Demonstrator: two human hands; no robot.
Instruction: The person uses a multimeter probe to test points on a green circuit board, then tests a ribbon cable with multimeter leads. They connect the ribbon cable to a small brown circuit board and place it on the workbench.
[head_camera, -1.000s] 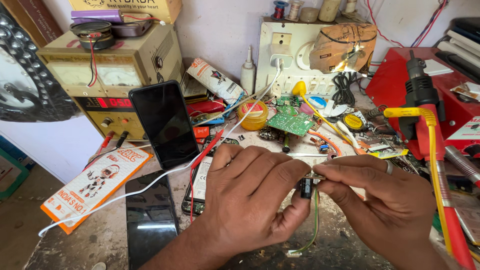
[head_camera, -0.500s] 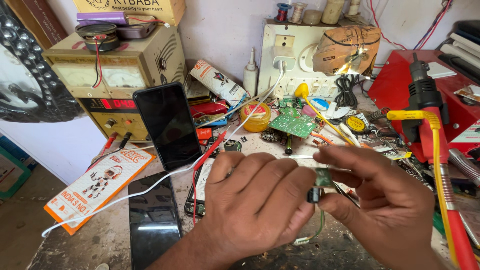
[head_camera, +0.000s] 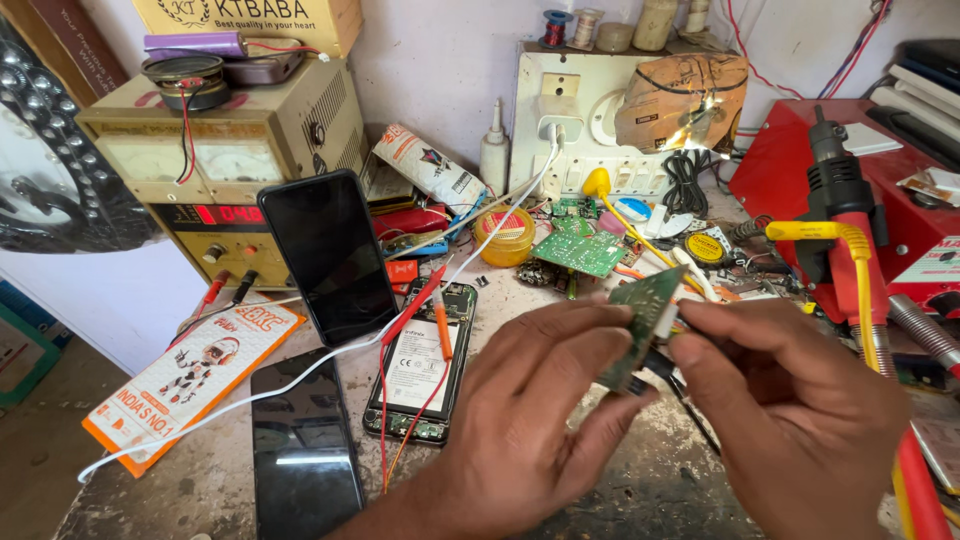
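Note:
My left hand (head_camera: 530, 420) and my right hand (head_camera: 790, 410) are raised together above the workbench (head_camera: 200, 480). Between their fingertips they hold a small green circuit board (head_camera: 640, 322), tilted on edge, with dark wires hanging below it. My left thumb and fingers pinch the board's lower left side. My right fingertips grip its right edge, where a small white part shows.
An opened phone (head_camera: 420, 365) with red probe leads lies left of my hands, a dark phone (head_camera: 300, 450) in front, another phone (head_camera: 330, 255) leaning on a beige power supply (head_camera: 210, 150). A second green board (head_camera: 580, 252), a socket panel (head_camera: 590, 120) and a red case (head_camera: 880, 200) are behind.
Both hands have lifted the small board from low over the bench and turned it on edge, so its green face now shows; the view is closer.

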